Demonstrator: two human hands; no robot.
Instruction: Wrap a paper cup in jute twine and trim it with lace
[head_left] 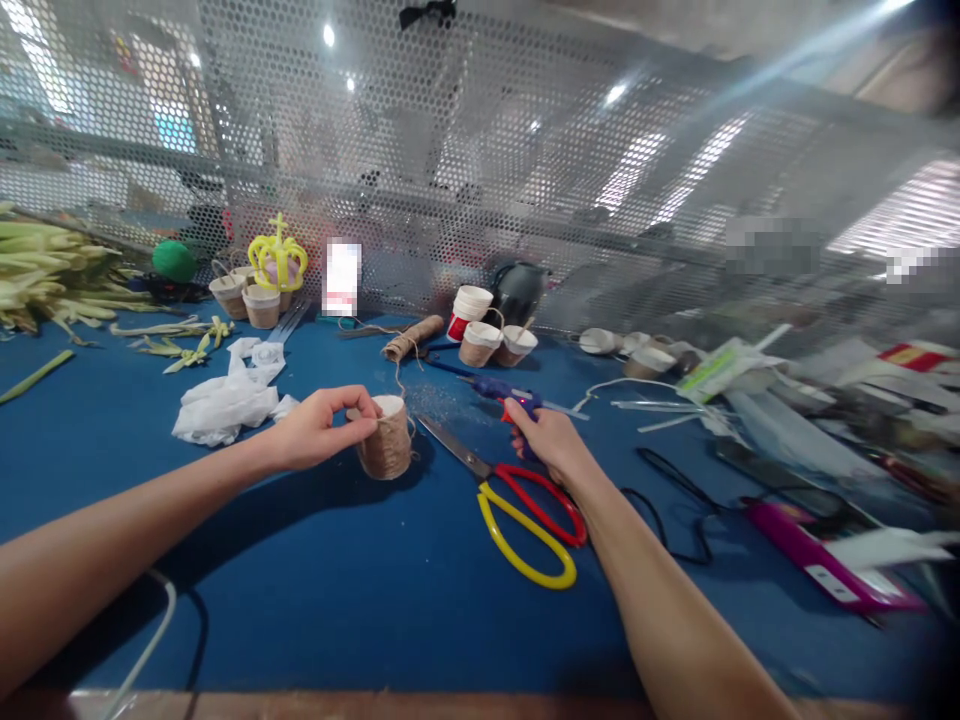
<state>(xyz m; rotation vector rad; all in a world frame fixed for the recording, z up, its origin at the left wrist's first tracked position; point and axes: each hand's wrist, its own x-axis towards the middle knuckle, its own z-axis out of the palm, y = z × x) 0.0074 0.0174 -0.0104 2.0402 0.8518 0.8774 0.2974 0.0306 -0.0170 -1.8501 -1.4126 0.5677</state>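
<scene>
Head view: my left hand (326, 428) pinches a brown cup (386, 447) at its rim with finger and thumb, on or just above the worktop (420, 620); my right hand (546, 440) grips a glue gun (499, 389), nozzle apart from the cup. Twine seems to cover most of the cup's side, so I judge the winding well along; its strand, seemingly uncut, leads to the roll (414, 337) behind. Scissors (484, 469) lie between my hands. Farther back stand similar cups (480, 343).
</scene>
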